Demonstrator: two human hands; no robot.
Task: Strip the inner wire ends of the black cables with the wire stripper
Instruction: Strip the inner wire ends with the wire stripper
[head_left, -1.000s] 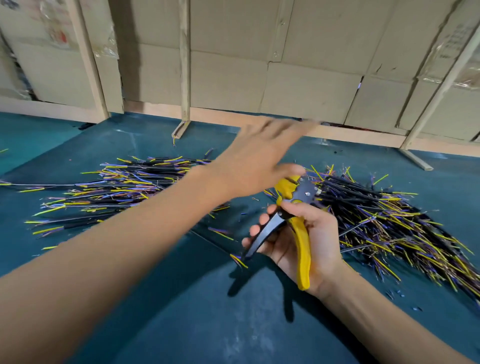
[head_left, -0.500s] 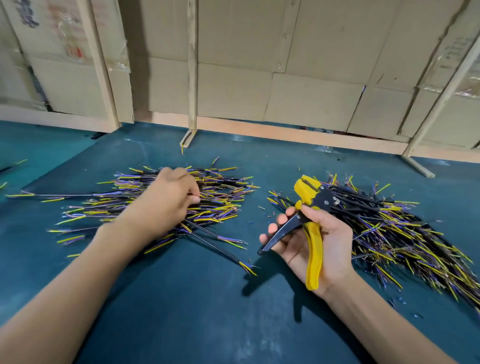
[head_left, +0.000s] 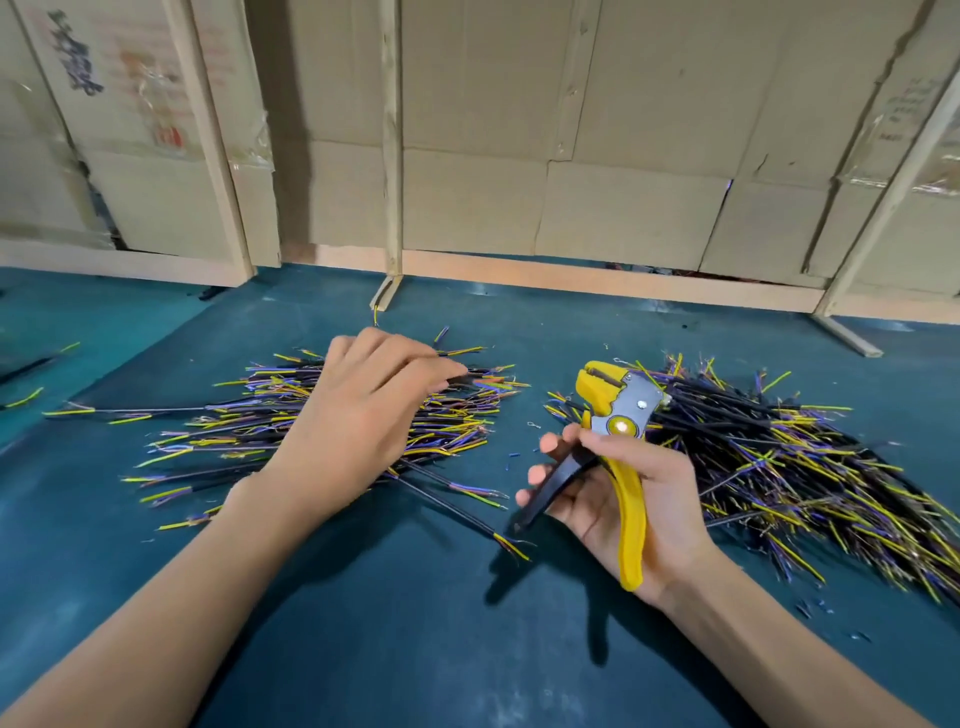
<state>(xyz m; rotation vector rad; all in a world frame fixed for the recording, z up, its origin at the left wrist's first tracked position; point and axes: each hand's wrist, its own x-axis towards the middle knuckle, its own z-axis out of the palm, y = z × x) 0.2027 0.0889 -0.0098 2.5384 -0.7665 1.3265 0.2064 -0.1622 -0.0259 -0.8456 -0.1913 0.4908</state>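
1. cardboard panels (head_left: 623, 130) in wooden frames back a teal mat (head_left: 415, 649).
2. left hand (head_left: 358, 415) reaches palm down over the left cable pile (head_left: 208, 431), fingertips curled at a black cable; whether it grips one i cannot tell.
3. right hand (head_left: 623, 499), palm up, clasps the wire stripper (head_left: 618, 431), handles spread apart.
4. its yellow head points away and left, handles running back through the palm.
5. right cable pile (head_left: 805, 467) lies just beyond that hand.
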